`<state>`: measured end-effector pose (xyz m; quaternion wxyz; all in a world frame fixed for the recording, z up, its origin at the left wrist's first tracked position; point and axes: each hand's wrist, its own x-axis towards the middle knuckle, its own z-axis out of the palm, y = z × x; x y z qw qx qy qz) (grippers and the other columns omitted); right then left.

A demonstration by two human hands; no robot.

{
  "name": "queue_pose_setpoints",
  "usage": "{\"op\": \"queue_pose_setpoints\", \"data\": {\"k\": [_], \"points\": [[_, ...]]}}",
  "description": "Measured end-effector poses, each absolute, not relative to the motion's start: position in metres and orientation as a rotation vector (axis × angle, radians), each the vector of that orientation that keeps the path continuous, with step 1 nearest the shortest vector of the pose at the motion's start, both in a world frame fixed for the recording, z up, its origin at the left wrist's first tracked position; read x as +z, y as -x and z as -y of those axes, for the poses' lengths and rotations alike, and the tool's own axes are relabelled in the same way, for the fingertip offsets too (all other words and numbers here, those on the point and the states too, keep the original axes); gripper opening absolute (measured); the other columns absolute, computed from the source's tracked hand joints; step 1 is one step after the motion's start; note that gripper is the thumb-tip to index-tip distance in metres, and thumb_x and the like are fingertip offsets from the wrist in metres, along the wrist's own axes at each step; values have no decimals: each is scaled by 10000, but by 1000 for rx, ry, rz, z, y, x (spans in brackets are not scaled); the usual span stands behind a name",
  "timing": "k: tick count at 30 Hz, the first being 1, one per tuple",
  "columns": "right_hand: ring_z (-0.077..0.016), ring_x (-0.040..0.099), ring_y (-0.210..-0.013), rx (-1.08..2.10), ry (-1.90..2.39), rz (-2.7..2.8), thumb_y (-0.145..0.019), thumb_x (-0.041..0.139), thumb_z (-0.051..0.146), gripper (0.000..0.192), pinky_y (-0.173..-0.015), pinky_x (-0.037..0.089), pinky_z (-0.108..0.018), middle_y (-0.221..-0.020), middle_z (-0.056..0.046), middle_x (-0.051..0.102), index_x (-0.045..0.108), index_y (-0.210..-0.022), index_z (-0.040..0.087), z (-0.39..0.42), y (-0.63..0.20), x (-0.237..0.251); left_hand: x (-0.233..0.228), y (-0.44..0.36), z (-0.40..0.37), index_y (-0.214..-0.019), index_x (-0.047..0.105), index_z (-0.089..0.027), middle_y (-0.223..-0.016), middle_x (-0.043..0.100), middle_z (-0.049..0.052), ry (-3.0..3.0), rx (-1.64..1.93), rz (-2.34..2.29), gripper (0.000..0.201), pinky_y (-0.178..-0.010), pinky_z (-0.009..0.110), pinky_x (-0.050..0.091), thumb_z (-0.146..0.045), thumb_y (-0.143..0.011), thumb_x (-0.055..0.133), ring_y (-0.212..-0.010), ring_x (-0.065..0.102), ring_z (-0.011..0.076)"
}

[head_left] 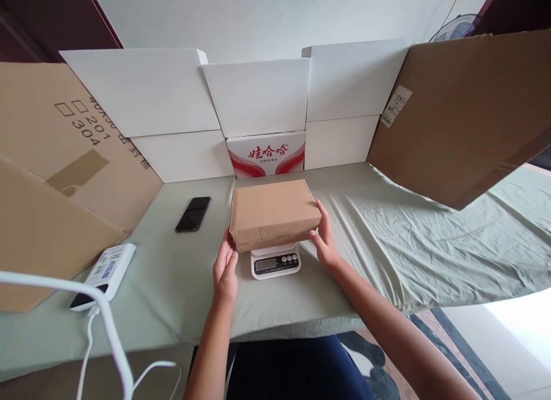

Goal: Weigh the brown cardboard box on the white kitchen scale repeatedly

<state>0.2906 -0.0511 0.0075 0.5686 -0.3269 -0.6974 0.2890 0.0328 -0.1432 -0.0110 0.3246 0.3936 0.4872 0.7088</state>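
Observation:
A closed brown cardboard box [273, 208] is over a small white kitchen scale [276, 263], hiding the scale's weighing surface. I cannot tell whether the box's full weight rests on it. My left hand [225, 268] grips the box's near left corner, fingers against the side and thumb at the front. My right hand [323, 236] grips its right end, fingers along the side and thumb near the front corner. The scale's display and buttons face me below the box's front edge; no digits can be made out.
A black phone [193, 214] lies to the left on the green cloth [172, 274]. A white power bank [109, 271] with a cable is further left. White boxes [258, 96] and a printed carton [267, 153] line the back. Large cardboard sheets [456, 119] flank both sides.

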Motion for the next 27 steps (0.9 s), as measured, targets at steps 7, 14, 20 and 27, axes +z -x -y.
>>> {"op": "queue_pose_setpoints", "data": {"k": [7, 14, 20, 27], "points": [[-344, 270, -1570, 687, 786, 1670, -944, 532, 643, 842, -1284, 256, -563, -1689, -89, 262, 163, -1627, 316, 53, -288, 11, -8, -35, 144, -1512, 523, -188, -1507, 563, 178, -1129, 1804, -1257, 755, -1226, 491, 338, -499, -855, 728, -1471, 425, 364], [-325, 258, -1582, 875, 750, 1581, -941, 491, 674, 805, -1296, 257, -544, -1703, -38, 262, 211, -1613, 330, 53, -286, 14, -8, -34, 145, -1517, 514, -179, -1478, 594, 174, -1193, 1776, -1234, 722, -1219, 491, 354, -463, -881, 707, -1448, 465, 356], [-305, 275, -1582, 1090, 643, 1409, -935, 415, 716, 783, -1291, 271, -555, -1688, -4, 319, 231, -1602, 348, 46, -282, 11, -6, -34, 146, -1525, 503, -188, -1515, 561, 163, -1209, 1752, -1235, 720, -1226, 484, 343, -459, -886, 696, -1490, 403, 351], [-274, 230, -1598, 1110, 657, 1414, -900, 525, 690, 773, -1315, 219, -512, -1696, 38, 298, 302, -1574, 383, 48, -277, 8, -4, -37, 147, -1508, 523, -187, -1498, 575, 171, -1188, 1742, -1247, 721, -1204, 483, 376, -449, -863, 713, -1432, 496, 345]]}}
